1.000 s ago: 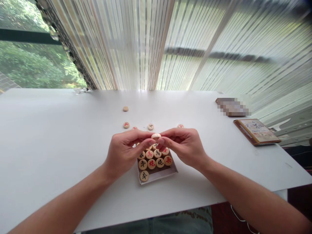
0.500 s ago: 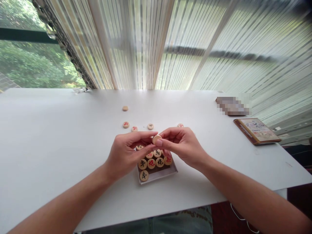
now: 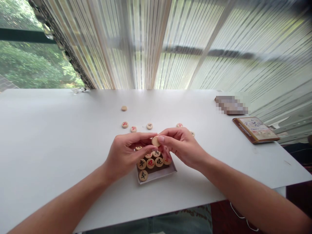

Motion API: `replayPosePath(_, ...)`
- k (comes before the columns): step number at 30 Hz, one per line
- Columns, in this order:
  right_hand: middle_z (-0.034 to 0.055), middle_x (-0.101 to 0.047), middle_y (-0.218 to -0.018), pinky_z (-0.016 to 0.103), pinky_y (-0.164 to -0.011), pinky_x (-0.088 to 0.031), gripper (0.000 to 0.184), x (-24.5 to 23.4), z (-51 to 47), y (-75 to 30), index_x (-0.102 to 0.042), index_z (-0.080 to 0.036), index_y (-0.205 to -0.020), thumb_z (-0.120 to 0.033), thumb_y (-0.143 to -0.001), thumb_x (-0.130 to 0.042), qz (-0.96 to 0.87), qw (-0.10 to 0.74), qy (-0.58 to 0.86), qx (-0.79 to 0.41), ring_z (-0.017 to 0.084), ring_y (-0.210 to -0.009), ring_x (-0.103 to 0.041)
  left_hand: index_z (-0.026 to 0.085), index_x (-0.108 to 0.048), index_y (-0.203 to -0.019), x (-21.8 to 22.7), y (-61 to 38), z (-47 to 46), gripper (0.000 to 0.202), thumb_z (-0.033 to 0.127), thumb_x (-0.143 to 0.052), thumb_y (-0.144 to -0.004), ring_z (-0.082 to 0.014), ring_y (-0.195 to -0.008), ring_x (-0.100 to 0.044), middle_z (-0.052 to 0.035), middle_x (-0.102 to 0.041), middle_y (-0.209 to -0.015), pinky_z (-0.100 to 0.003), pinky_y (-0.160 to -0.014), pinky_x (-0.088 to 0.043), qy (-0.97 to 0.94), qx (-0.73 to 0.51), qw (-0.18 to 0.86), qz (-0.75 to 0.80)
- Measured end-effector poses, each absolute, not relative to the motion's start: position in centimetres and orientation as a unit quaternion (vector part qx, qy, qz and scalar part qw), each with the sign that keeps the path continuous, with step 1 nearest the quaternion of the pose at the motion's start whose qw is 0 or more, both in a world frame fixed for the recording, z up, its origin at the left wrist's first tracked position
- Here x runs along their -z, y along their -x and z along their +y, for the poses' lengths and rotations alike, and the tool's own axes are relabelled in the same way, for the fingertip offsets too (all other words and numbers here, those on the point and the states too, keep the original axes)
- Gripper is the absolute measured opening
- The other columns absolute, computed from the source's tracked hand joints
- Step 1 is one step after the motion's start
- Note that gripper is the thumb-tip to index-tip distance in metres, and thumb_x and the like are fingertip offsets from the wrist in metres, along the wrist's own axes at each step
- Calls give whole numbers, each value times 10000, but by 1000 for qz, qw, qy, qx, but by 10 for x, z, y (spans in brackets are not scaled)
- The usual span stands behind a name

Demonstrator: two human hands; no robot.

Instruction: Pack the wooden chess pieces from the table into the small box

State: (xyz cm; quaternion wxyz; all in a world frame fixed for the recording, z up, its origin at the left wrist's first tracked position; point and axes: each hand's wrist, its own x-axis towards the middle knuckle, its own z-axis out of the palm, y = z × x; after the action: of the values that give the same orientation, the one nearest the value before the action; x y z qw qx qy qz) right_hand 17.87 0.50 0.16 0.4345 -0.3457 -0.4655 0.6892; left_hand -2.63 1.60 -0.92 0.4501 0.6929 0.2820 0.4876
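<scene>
My left hand [image 3: 125, 152] and my right hand [image 3: 181, 146] meet above a shallow cardboard box [image 3: 157, 175] near the table's front edge. Between the fingertips of both hands is one round wooden chess piece [image 3: 155, 141], its blank face toward me. Both hands are closed in a pinch on it. The box below holds several wooden discs with red or black characters, such as one black-marked piece [image 3: 143, 175] at its near left corner. The hands hide the far half of the box.
Loose discs lie beyond the hands on the white table [image 3: 48, 136]: a blank one [image 3: 124, 108], red-marked ones [image 3: 125, 124] [image 3: 133, 129] [image 3: 179, 125] and a black-marked one [image 3: 149, 125]. A box lid [image 3: 254, 129] and a blurred object [image 3: 231, 104] lie far right. Striped curtains hang behind.
The pinched piece has turned between my fingers from edge-on to showing its flat blank face. Both hands sank slightly toward the box.
</scene>
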Motion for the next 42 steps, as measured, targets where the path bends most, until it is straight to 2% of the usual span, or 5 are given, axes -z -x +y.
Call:
replayPosePath(9,17,-748,-690,188,-465,-518,282,2,6,-181,-827,-141,-911,-281,-724,-984,-458,427,342,-701,94,-520,-624,199,-863,-1109,4,25,13,311,86,-872,-819,-185,-685,-831,-46,-863,-899,-214,-676,-714,-640,-483,518,296)
replayPosePath(16,-18,-697,-617,160,-425,-399,365,-1,5,-179,-738,-143,-762,-287,-616,-1039,-465,426,387,-673,50,-465,-513,183,-845,-1168,5,26,10,305,126,-837,-868,-227,-791,-852,-61,-859,-988,-272,-759,-734,-679,-456,483,313)
replayPosePath(21,-27,-650,-572,166,-420,-373,363,-1,4,-178,-724,-142,-736,-371,-686,-1001,-490,428,401,-645,59,-469,-496,185,-847,-1163,5,27,10,309,89,-822,-870,-213,-815,-853,-43,-861,-984,-248,-801,-722,-706,-459,446,303)
replayPosePath(28,-16,-649,-594,207,-458,-437,374,-8,4,-179,-746,-144,-757,-442,-727,-969,-511,421,384,-644,83,-497,-534,198,-854,-1142,2,25,10,309,84,-832,-856,-233,-819,-855,-42,-857,-986,-275,-783,-734,-690,-465,467,298)
replayPosePath(42,6,-725,-645,204,-500,-543,297,-2,5,-181,-820,-153,-875,-330,-714,-995,-520,442,339,-648,111,-547,-655,162,-829,-1135,3,26,13,255,137,-838,-881,-197,-789,-846,-62,-866,-935,-217,-718,-713,-694,-481,446,298)
